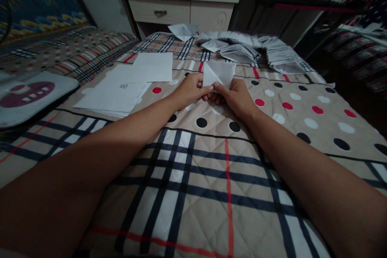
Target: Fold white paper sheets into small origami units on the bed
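A small folded sheet of white paper (220,71) is held up between my two hands, just above the bedspread. A diagonal crease or fold edge runs across its face. My left hand (193,88) pinches its lower left edge, thumb in front. On the lower right side, my right hand (237,96) grips it with the thumb pressed on the front, and both thumb tips nearly meet. The fingers behind the paper are partly hidden. To the left lies a pile of flat white sheets (111,92), one bearing a small dark drawing or writing.
Several stacks of folded papers (282,56) lie toward the bed's far end, with a single folded paper (183,31) at their left. A white item with a purple print (36,92) rests at far left. Beyond the patterned bedspread (199,161) stands a white drawer desk (181,6).
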`<action>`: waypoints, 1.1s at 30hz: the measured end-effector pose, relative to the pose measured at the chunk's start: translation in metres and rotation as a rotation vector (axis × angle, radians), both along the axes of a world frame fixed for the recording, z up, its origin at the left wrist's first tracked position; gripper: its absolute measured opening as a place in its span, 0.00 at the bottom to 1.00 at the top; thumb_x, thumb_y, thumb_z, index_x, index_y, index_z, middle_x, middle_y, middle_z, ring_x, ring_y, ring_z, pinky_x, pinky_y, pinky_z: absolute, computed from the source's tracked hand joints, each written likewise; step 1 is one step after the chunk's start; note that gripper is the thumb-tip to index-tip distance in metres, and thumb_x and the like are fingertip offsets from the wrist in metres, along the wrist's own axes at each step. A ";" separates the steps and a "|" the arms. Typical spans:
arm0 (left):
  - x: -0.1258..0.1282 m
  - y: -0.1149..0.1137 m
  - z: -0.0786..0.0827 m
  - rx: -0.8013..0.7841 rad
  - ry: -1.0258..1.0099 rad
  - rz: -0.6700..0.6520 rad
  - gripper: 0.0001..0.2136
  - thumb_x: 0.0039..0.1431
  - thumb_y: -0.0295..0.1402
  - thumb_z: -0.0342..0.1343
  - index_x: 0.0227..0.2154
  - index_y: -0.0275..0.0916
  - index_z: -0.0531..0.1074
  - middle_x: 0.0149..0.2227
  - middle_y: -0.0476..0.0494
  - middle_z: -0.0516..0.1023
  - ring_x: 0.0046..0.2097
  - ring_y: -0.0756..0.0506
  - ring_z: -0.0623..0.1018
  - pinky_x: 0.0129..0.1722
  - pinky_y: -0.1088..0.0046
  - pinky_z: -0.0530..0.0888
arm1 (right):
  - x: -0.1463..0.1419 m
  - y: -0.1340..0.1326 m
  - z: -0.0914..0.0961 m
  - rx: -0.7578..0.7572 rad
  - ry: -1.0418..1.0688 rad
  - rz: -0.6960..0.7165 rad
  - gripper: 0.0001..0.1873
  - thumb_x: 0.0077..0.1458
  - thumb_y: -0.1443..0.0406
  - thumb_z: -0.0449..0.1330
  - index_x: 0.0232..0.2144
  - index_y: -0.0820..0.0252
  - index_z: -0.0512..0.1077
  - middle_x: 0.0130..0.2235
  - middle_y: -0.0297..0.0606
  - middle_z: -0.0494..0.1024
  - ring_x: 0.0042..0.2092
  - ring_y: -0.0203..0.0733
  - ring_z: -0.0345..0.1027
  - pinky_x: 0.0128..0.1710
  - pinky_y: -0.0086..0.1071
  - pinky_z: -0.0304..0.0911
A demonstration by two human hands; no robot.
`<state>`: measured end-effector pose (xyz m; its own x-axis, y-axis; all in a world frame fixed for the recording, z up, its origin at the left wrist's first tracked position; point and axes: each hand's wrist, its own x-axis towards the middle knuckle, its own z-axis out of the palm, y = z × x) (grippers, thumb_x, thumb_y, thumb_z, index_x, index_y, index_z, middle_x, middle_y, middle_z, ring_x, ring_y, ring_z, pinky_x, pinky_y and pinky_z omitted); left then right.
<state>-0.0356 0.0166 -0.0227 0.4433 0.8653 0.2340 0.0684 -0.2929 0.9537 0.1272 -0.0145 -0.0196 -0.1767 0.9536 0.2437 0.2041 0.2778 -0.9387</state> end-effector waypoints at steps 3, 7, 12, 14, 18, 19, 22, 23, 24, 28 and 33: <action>0.000 -0.001 0.001 -0.001 0.003 0.004 0.03 0.57 0.24 0.59 0.32 0.32 0.70 0.23 0.50 0.74 0.24 0.54 0.74 0.25 0.80 0.72 | 0.000 0.000 0.000 -0.002 -0.011 -0.009 0.18 0.56 0.52 0.62 0.23 0.59 0.69 0.24 0.37 0.76 0.22 0.35 0.66 0.22 0.29 0.65; 0.000 -0.001 0.001 -0.006 0.006 -0.007 0.04 0.57 0.25 0.60 0.32 0.32 0.70 0.23 0.50 0.74 0.24 0.54 0.74 0.25 0.81 0.72 | 0.000 -0.001 0.001 0.003 -0.011 -0.010 0.19 0.55 0.50 0.63 0.24 0.59 0.69 0.23 0.36 0.75 0.22 0.35 0.66 0.22 0.29 0.65; 0.000 0.000 0.000 -0.012 0.000 -0.004 0.06 0.56 0.27 0.62 0.33 0.32 0.71 0.23 0.51 0.74 0.24 0.54 0.74 0.25 0.81 0.73 | -0.001 -0.002 0.002 0.015 -0.013 -0.008 0.19 0.55 0.51 0.62 0.23 0.59 0.69 0.23 0.37 0.76 0.22 0.35 0.66 0.22 0.29 0.65; 0.000 0.000 0.001 -0.012 0.003 -0.001 0.05 0.56 0.27 0.61 0.33 0.32 0.71 0.24 0.50 0.75 0.24 0.54 0.75 0.26 0.81 0.73 | -0.001 -0.002 0.002 0.013 -0.009 -0.013 0.19 0.55 0.51 0.63 0.23 0.58 0.69 0.24 0.37 0.76 0.22 0.35 0.66 0.22 0.30 0.65; 0.000 -0.001 0.001 -0.011 0.006 0.000 0.05 0.56 0.27 0.62 0.33 0.32 0.71 0.24 0.49 0.75 0.24 0.54 0.75 0.26 0.80 0.73 | -0.001 -0.002 0.003 0.002 -0.012 -0.026 0.19 0.53 0.50 0.64 0.24 0.57 0.69 0.23 0.36 0.75 0.23 0.36 0.66 0.22 0.30 0.66; 0.000 -0.001 0.002 -0.011 0.006 -0.001 0.06 0.56 0.27 0.62 0.33 0.32 0.71 0.24 0.50 0.75 0.24 0.54 0.75 0.26 0.80 0.73 | -0.001 -0.002 0.003 -0.001 -0.014 -0.028 0.19 0.53 0.50 0.64 0.24 0.57 0.69 0.23 0.36 0.75 0.22 0.36 0.66 0.22 0.30 0.66; 0.000 -0.001 0.002 -0.012 0.013 -0.002 0.06 0.56 0.28 0.62 0.33 0.32 0.70 0.23 0.50 0.75 0.24 0.54 0.74 0.26 0.80 0.73 | -0.001 -0.001 0.002 -0.005 -0.019 -0.032 0.18 0.54 0.51 0.63 0.24 0.58 0.69 0.23 0.36 0.75 0.22 0.36 0.66 0.22 0.30 0.66; 0.000 -0.001 0.002 -0.011 0.016 -0.002 0.06 0.56 0.28 0.62 0.33 0.32 0.70 0.23 0.50 0.74 0.24 0.54 0.74 0.26 0.80 0.73 | -0.001 -0.001 0.002 -0.006 -0.019 -0.032 0.18 0.54 0.51 0.63 0.24 0.58 0.69 0.23 0.36 0.75 0.23 0.36 0.66 0.23 0.30 0.66; 0.000 -0.001 0.002 -0.010 0.019 0.001 0.06 0.56 0.28 0.62 0.33 0.32 0.70 0.23 0.50 0.74 0.24 0.54 0.74 0.26 0.80 0.73 | -0.001 -0.001 0.002 -0.007 -0.019 -0.031 0.18 0.55 0.52 0.63 0.24 0.58 0.68 0.23 0.37 0.75 0.23 0.36 0.66 0.23 0.30 0.66; 0.000 0.000 0.001 -0.002 0.017 0.003 0.06 0.56 0.29 0.62 0.33 0.33 0.71 0.23 0.50 0.75 0.24 0.54 0.74 0.26 0.80 0.73 | -0.001 -0.001 0.001 -0.002 -0.021 -0.030 0.18 0.56 0.53 0.62 0.23 0.58 0.69 0.23 0.37 0.75 0.22 0.35 0.66 0.23 0.30 0.66; -0.001 0.001 -0.001 0.011 0.009 -0.008 0.07 0.56 0.30 0.63 0.33 0.33 0.71 0.24 0.49 0.75 0.25 0.53 0.75 0.27 0.80 0.73 | -0.001 -0.001 0.002 -0.003 -0.007 -0.033 0.18 0.54 0.51 0.64 0.24 0.58 0.68 0.23 0.36 0.75 0.22 0.35 0.66 0.22 0.30 0.65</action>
<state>-0.0364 0.0176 -0.0236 0.4520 0.8593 0.2392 0.0747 -0.3037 0.9498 0.1260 -0.0154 -0.0179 -0.1465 0.9597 0.2400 0.2198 0.2681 -0.9380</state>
